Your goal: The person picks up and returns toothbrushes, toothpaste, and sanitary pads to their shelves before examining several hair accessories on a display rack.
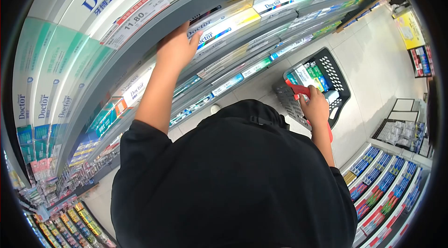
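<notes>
My left hand (178,46) reaches under the edge of an upper shelf. Its thumb lies against the near end of a white and yellow toothpaste box (226,29) marked Doctor, and the fingers close around that end, their tips partly hidden. More toothpaste boxes are stacked behind and beside it. On my right side, my right hand (315,106) is wrapped round the red handle (298,90) of a dark grey shopping basket (332,68). Inside the basket lie a white toothpaste box (301,76), green and blue packages (318,76) and a pale item (331,96).
A price label (135,19) reading 11.80 hangs on the upper shelf edge (196,3). Lower shelves hold more boxes (227,84). Pale floor tiles (373,56) run along the right. Racks of packaged goods (385,180) stand behind me at lower right, with others (70,224) at lower left.
</notes>
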Action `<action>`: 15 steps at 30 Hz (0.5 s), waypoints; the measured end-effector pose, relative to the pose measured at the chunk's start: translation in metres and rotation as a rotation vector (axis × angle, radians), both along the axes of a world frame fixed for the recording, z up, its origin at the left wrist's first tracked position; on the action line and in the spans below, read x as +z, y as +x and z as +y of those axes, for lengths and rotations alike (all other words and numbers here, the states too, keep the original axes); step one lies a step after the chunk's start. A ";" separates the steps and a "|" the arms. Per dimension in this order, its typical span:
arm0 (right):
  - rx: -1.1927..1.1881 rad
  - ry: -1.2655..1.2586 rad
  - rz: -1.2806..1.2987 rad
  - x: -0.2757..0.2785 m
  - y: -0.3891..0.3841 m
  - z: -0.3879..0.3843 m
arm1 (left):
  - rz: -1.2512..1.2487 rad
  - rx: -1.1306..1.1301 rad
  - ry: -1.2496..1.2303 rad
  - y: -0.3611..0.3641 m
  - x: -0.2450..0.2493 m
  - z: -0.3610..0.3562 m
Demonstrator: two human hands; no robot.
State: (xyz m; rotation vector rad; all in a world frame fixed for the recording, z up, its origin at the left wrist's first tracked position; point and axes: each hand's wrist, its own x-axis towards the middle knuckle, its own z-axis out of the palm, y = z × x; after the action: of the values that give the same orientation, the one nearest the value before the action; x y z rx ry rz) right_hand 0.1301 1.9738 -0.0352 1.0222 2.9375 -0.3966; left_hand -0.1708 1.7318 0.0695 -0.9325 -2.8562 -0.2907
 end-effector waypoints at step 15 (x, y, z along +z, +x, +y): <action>-0.002 -0.006 -0.027 -0.001 -0.003 0.001 | 0.284 0.255 -0.070 0.014 -0.035 -0.132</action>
State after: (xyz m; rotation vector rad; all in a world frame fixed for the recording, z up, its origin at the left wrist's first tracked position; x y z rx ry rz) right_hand 0.1270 1.9752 -0.0366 1.0210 2.9107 -0.3881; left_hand -0.1572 1.5997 0.0344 -0.5568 -2.6923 -0.0283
